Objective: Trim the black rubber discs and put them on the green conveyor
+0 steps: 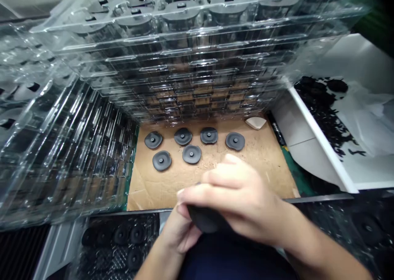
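Note:
My right hand (234,190) is closed around a dark, smooth, curved piece (206,220) in front of my body. Underneath it, my left hand (184,233) has its fingers curled against the same piece; part of those fingers is hidden behind the right hand. The piece looks black and rounded, but most of its shape is covered. Just beyond my hands, several dark rounded discs (191,154), each with a small raised stud in its centre, lie apart on a brown cardboard sheet (144,194).
Tall stacks of clear plastic trays (184,42) holding dark parts stand behind and at the left. A white bin (323,149) on the right contains black scraps (320,108). A black marker (276,128) and a whitish wedge (256,122) lie near the sheet's far right corner.

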Motion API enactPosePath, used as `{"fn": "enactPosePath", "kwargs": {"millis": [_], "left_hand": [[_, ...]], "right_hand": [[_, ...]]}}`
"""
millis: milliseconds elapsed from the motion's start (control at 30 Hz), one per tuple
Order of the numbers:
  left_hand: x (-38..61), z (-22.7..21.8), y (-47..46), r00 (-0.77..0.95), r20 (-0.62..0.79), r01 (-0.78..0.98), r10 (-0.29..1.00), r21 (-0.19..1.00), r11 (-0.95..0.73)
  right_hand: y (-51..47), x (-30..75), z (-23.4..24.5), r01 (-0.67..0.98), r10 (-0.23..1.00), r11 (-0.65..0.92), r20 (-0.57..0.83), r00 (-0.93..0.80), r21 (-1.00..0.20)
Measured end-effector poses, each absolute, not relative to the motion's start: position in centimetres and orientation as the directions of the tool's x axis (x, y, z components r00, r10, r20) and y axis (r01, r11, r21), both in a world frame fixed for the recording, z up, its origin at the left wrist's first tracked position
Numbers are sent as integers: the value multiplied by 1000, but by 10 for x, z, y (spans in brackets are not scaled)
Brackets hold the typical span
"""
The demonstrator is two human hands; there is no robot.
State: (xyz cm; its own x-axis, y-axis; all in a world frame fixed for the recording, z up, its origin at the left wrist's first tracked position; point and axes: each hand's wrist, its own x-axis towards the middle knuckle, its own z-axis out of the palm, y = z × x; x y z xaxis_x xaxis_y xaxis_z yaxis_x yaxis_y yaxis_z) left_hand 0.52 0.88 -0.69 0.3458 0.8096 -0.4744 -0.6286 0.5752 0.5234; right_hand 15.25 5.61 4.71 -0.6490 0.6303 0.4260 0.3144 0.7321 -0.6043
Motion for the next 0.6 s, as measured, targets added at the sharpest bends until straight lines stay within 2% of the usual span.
{"fn": "enactPosePath", "kwargs": {"millis": [33,100,200,267,333,433,500,600], "left_hand": [[6,-5,10,358,-452,-642,817,517,567],[6,0,11,387,-418,-668,822,487,562],[6,0,12,384,-411,-706,827,447,550],[6,-6,10,311,-409,-747,858,453,487],[5,-14,8,215,-406,-780,888,477,406],[6,-23,5,159,-408,-800,899,480,359],[9,-24,7,144,-415,-802,898,483,352],[15,-19,13,126,-435,-785,892,506,358]], "right_hand": [[57,154,47,364,678,682,363,-639,-634],[58,156,48,480,736,641,301,-606,-599],[54,151,46,416,676,723,446,-586,-551],[47,146,41,402,701,704,483,-524,-585],[35,142,35,507,773,634,463,-433,-584],[17,144,28,596,783,612,503,-366,-520],[12,150,23,558,828,557,466,-312,-615],[17,163,12,418,953,292,224,-204,-860]]}}
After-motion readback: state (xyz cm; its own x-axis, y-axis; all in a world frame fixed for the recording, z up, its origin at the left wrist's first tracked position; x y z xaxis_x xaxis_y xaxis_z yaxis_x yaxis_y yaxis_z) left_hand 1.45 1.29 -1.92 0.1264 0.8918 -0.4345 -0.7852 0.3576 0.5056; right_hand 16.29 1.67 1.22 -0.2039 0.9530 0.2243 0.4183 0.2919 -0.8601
